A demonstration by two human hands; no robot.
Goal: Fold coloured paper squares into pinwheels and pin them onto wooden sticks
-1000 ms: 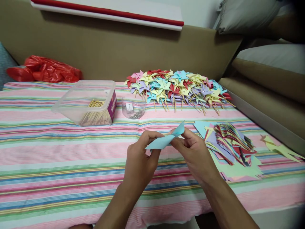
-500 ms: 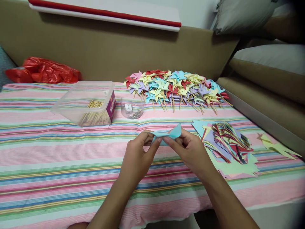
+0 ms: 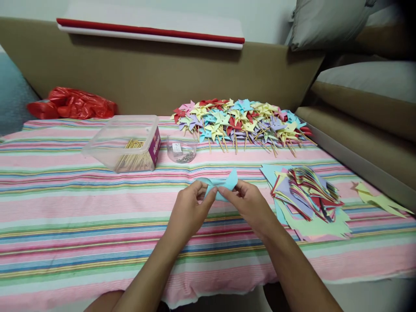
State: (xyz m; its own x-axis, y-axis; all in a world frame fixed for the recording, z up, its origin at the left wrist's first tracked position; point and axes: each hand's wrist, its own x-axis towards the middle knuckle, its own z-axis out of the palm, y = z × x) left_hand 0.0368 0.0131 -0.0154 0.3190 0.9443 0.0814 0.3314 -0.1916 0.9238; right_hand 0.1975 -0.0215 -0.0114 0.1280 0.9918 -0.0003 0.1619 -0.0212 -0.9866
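Two hands [image 3: 187,210] [image 3: 255,208] pinch one blue paper [image 3: 219,183]; one box [image 3: 107,151], one tub [image 3: 170,151].

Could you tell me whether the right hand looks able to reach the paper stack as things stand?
Probably yes: nothing stands between the right hand and the paper stack, though that hand holds the blue paper.

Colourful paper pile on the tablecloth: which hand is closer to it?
Right. The right hand is just left of the paper pile; the left hand sits farther left, across the blue paper both hold.
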